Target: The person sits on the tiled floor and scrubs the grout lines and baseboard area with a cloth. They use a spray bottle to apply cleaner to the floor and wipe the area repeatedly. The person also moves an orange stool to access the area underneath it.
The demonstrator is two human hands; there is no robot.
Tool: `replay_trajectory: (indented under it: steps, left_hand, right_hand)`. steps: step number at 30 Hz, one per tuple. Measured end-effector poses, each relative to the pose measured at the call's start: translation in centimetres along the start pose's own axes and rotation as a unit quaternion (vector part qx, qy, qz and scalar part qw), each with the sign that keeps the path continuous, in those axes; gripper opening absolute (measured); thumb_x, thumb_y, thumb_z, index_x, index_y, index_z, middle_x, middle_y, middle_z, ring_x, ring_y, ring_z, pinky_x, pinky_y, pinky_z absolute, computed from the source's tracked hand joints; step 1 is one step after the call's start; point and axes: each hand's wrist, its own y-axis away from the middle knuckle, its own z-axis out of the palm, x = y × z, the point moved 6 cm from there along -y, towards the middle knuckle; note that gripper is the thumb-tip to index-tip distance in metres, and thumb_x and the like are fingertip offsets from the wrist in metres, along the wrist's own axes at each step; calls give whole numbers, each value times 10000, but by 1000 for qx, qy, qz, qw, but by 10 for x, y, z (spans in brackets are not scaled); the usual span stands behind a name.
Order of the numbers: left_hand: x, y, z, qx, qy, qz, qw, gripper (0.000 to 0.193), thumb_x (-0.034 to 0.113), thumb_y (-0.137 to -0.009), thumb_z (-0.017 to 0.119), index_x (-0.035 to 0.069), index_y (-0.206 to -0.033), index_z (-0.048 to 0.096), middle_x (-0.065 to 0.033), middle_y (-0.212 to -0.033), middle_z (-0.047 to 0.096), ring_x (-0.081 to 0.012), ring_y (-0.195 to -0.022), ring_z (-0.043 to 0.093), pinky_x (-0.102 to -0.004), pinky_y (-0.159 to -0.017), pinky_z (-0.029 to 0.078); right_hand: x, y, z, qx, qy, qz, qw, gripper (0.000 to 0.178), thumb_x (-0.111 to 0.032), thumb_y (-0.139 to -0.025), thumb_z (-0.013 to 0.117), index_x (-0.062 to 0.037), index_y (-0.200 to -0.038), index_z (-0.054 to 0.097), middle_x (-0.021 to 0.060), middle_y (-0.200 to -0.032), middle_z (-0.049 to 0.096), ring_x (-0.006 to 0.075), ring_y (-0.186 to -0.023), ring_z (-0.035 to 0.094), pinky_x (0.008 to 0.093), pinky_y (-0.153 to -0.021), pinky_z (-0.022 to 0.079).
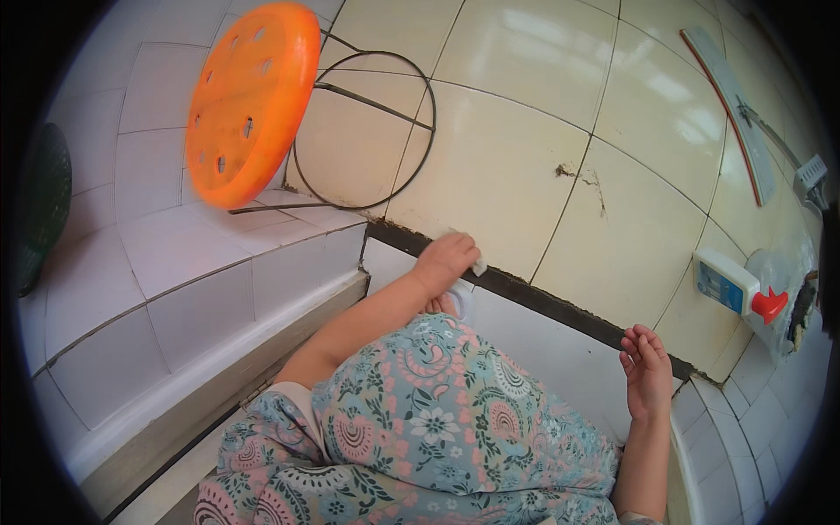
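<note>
My left hand [449, 262] presses a small crumpled white wad [479, 265], like tissue or thin cloth, on the dark, grimy strip [569, 310] between the cream floor tiles and a white sill. Its fingers are closed over the wad and hide most of it. At the right end of the same strip, my right hand [647, 372] is turned palm up with nothing visible in it. The fingers there are loosely bent, a little apart from the thumb. Part of a bare foot [444, 304] shows under my left wrist.
A round stool with an orange seat [254, 105] and black wire legs lies tipped over at the upper left. At far right are a long squeegee [735, 114], a white bottle with a red nozzle [726, 282] and a clear plastic bag [783, 254]. Low tiled walls flank both sides.
</note>
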Motion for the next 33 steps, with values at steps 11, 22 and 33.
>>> replay_trajectory:
  steps: [11, 22, 33]
  left_hand:
    - [-115, 58, -49, -36, -195, -217, 956, 111, 59, -764, 536, 69, -875, 536, -105, -885, 540, -282, -896, 563, -387, -727, 496]
    - [-66, 26, -28, -22, -90, -220, 971, 149, 0, -742, 541, 53, -878, 513, -149, -859, 531, -345, -860, 569, -429, -709, 492]
    - [-41, -19, -30, -17, 20, -111, 994, 135, 50, -803, 572, 85, -933, 566, -104, -897, 568, -323, -823, 589, -418, -680, 496]
  right_hand:
    - [-8, 18, -9, 32, 23, -14, 999, 204, -174, -940, 532, -84, -1118, 575, 10, -1053, 629, 90, -949, 586, 237, -796, 466]
    - [-4, 23, -1, 21, 33, -21, 999, 199, -172, -944, 536, -73, -1111, 578, 32, -1059, 628, 103, -942, 580, 238, -800, 465]
    - [1, 19, -2, 19, 42, -14, 999, 194, -165, -947, 525, -69, -1105, 584, 25, -1056, 627, 90, -958, 577, 229, -798, 465]
